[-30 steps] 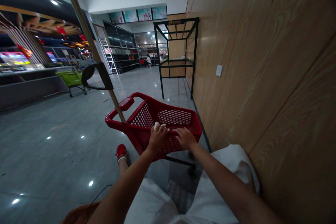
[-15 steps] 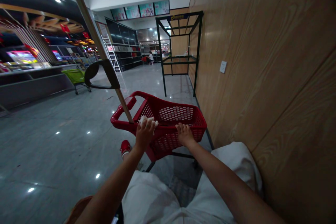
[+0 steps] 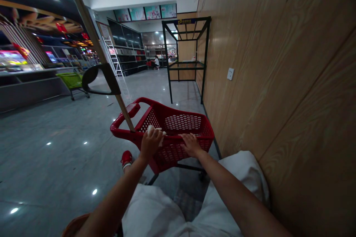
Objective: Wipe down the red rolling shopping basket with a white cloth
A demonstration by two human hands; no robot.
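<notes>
A red plastic shopping cart [image 3: 204, 124] with perforated basket walls stands before me, its handle end to the left. My left hand [image 3: 151, 143] is closed around a crumpled white cloth [image 3: 152, 129], pressed on the near rim of the basket. On the same rim, farther right, rests my right hand [image 3: 191, 144]; its fingers lie stretched over the edge and hold nothing. A pole with a dark grey loop-shaped piece [image 3: 111, 78] slants up beside the cart's handle, its lower end by the near rim.
A wood-panelled wall [image 3: 250, 81] runs close along the right. Ahead stands a black metal frame rack [image 3: 186, 67]. A green cart [image 3: 72, 80] is parked by a counter at left. A white ladder [image 3: 115, 57] leans near dark shelves, with people crouching far back.
The whole view has shifted slightly, so cart, rack and wall sit a little farther left. Both hands stay on the cart's near rim, the cloth still in my left hand.
</notes>
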